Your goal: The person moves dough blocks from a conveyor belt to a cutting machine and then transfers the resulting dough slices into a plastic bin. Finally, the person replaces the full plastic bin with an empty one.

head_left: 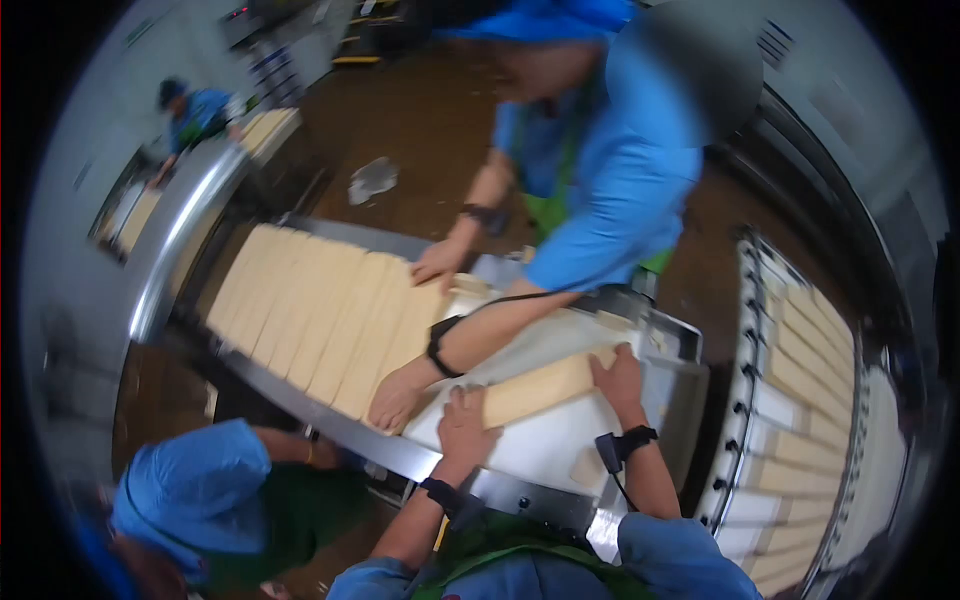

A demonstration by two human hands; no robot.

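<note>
The left hand [463,428] and right hand [618,378] lay flat, fingers spread, against the two ends of a pale tan rectangular dough slab [540,388] resting on the white conveyor belt [545,450]. Beside it, a co-worker's hands [398,398] pressed a row of similar slabs [320,305] on the steel-framed table [330,425].

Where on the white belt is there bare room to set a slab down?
Bare white belt lies below the slab, between left hand and right hand. Left of that, packed slabs and a co-worker's hands crowd it.
</note>
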